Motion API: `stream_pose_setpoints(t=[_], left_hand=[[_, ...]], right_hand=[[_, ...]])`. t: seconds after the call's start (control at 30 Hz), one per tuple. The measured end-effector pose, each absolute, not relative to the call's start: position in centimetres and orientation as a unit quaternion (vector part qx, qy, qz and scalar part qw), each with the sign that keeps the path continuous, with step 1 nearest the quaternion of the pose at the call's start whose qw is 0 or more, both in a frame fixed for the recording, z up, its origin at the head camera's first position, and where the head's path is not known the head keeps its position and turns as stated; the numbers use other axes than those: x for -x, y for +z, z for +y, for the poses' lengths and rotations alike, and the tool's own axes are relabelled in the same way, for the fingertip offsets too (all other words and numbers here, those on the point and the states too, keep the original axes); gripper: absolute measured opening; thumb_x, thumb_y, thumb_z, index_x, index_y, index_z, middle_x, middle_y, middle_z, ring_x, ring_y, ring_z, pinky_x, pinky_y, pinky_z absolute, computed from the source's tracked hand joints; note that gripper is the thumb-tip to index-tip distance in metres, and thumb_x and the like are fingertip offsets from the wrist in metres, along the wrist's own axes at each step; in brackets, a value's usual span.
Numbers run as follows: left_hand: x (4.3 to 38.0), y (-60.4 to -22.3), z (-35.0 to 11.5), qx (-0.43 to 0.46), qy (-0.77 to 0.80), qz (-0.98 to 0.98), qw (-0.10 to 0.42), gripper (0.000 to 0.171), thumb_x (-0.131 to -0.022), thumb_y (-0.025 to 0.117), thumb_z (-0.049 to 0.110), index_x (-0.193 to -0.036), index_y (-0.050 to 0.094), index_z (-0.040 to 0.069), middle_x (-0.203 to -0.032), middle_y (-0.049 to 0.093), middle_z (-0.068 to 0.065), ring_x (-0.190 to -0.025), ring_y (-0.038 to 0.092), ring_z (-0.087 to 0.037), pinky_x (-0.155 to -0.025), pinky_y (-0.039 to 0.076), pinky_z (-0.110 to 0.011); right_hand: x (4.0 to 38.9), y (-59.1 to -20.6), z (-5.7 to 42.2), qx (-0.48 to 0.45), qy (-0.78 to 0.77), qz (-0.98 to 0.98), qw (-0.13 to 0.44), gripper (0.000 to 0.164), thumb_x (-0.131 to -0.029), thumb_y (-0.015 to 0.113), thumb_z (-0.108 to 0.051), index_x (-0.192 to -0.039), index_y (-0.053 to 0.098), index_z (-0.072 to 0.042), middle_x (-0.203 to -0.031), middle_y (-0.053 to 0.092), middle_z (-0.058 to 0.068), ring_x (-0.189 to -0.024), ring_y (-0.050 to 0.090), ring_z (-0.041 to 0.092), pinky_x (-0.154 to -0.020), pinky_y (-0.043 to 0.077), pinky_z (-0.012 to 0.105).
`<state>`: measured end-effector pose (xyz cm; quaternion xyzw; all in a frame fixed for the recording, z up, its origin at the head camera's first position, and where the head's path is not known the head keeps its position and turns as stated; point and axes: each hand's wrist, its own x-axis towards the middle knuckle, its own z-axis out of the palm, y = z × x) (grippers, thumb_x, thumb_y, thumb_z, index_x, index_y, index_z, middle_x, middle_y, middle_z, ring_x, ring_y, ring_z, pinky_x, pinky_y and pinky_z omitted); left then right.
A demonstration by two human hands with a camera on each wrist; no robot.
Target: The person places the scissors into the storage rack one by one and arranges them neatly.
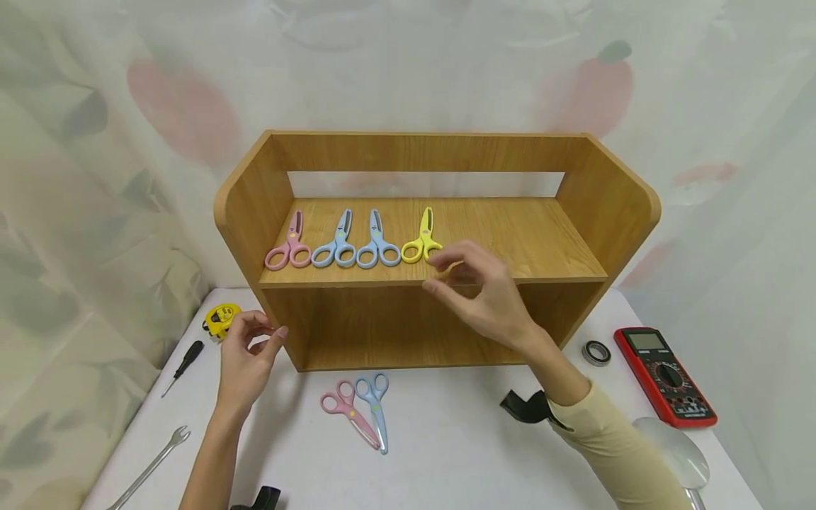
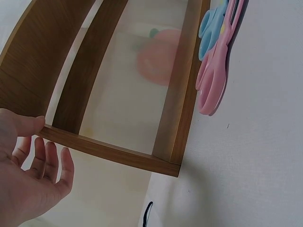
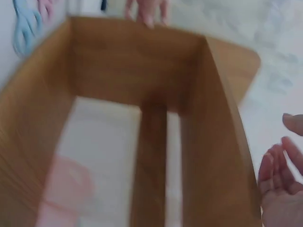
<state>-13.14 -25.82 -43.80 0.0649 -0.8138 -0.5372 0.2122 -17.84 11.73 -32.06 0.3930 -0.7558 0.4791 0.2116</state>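
On the upper board of a wooden shelf lie pink scissors, two blue scissors and yellow scissors, in a row with blades toward the back. My right hand hovers by the yellow scissors' right handle loop, thumb and index finger apart, holding nothing; whether a fingertip touches the loop I cannot tell. Beside the shelf's left side panel, my left hand has its thumb at the panel's front edge and its fingers loosely bent outside. Another pink pair and blue pair lie overlapping on the table.
Left of the shelf are a yellow tape measure, a screwdriver and a wrench. To its right lie a black ring, a red multimeter and a partly covered clear, rounded object. A patterned curtain hangs behind.
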Motion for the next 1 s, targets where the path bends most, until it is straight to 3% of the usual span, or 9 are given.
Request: stream_pose_setpoints(t=[0.17, 0.33, 0.5, 0.63, 0.7, 0.77, 0.87, 1.0], left_hand=[[13.2, -43.7, -25.6, -0.065, -0.539, -0.813, 0.211, 0.035, -0.100, 0.076, 0.007, -0.127, 0.053, 0.003, -0.110, 0.059, 0.014, -0.106, 0.061, -0.002, -0.087, 0.052, -0.008], [13.2, -43.7, -25.7, -0.067, -0.535, -0.816, 0.211, 0.035, -0.101, 0.076, 0.008, -0.126, 0.053, 0.004, -0.110, 0.058, 0.015, -0.107, 0.061, -0.001, -0.088, 0.051, -0.007], [13.1, -43.7, -25.7, -0.070, -0.532, -0.817, 0.210, 0.035, -0.101, 0.076, 0.009, -0.127, 0.054, 0.004, -0.110, 0.059, 0.014, -0.106, 0.061, -0.001, -0.088, 0.051, -0.007], [13.0, -43.7, -25.6, -0.071, -0.533, -0.817, 0.211, 0.035, -0.101, 0.076, 0.008, -0.127, 0.053, 0.004, -0.110, 0.059, 0.014, -0.105, 0.062, -0.002, -0.088, 0.052, -0.007], [13.0, -43.6, -25.6, -0.070, -0.533, -0.817, 0.211, 0.035, -0.100, 0.076, 0.008, -0.127, 0.053, 0.004, -0.110, 0.059, 0.014, -0.105, 0.062, -0.002, -0.088, 0.052, -0.006], [13.0, -43.6, -25.6, -0.068, -0.534, -0.816, 0.212, 0.035, -0.100, 0.076, 0.007, -0.127, 0.053, 0.004, -0.110, 0.059, 0.014, -0.105, 0.062, -0.002, -0.089, 0.052, -0.006], [13.0, -43.6, -25.6, -0.065, -0.535, -0.815, 0.214, 0.035, -0.100, 0.077, 0.007, -0.127, 0.053, 0.003, -0.110, 0.059, 0.013, -0.105, 0.062, -0.003, -0.088, 0.052, -0.007], [13.1, -43.6, -25.6, -0.066, -0.537, -0.813, 0.214, 0.036, -0.100, 0.077, 0.007, -0.127, 0.054, 0.003, -0.110, 0.059, 0.013, -0.105, 0.061, -0.003, -0.088, 0.052, -0.007]], right_hand=[[16.3, -36.3, 10.1, -0.473, 0.441, -0.742, 0.178, 0.035, -0.087, 0.087, 0.000, -0.118, 0.072, -0.005, -0.113, 0.074, 0.009, -0.089, 0.067, 0.017, -0.075, 0.061, 0.028], [15.9, -41.5, 8.3, -0.476, 0.396, -0.785, 0.006, 0.032, -0.095, 0.083, -0.012, -0.125, 0.072, -0.008, -0.123, 0.073, 0.007, -0.101, 0.067, 0.014, -0.083, 0.063, 0.023], [15.9, -46.1, 6.5, -0.465, 0.322, -0.815, -0.124, 0.038, -0.102, 0.076, -0.015, -0.138, 0.067, -0.006, -0.142, 0.070, 0.009, -0.125, 0.069, 0.023, -0.103, 0.061, 0.031], [16.0, -48.5, 5.8, -0.460, 0.272, -0.832, -0.150, 0.044, -0.105, 0.071, -0.014, -0.148, 0.062, -0.008, -0.161, 0.059, 0.009, -0.152, 0.055, 0.023, -0.127, 0.046, 0.038], [16.1, -49.1, 5.7, -0.460, 0.254, -0.838, -0.146, 0.044, -0.106, 0.071, -0.014, -0.148, 0.063, -0.011, -0.163, 0.056, 0.007, -0.155, 0.053, 0.021, -0.129, 0.043, 0.038], [16.1, -49.4, 5.9, -0.460, 0.244, -0.842, -0.138, 0.042, -0.105, 0.071, -0.015, -0.146, 0.064, -0.012, -0.160, 0.058, 0.006, -0.149, 0.057, 0.019, -0.125, 0.047, 0.034], [16.2, -49.5, 6.3, -0.451, 0.248, -0.847, -0.133, 0.040, -0.104, 0.074, -0.017, -0.143, 0.064, -0.012, -0.145, 0.065, 0.003, -0.124, 0.066, 0.014, -0.108, 0.055, 0.022], [16.5, -49.4, 7.3, -0.431, 0.281, -0.843, -0.159, 0.047, -0.099, 0.080, -0.017, -0.142, 0.062, -0.008, -0.121, 0.068, 0.005, -0.090, 0.059, 0.006, -0.081, 0.051, 0.013]])
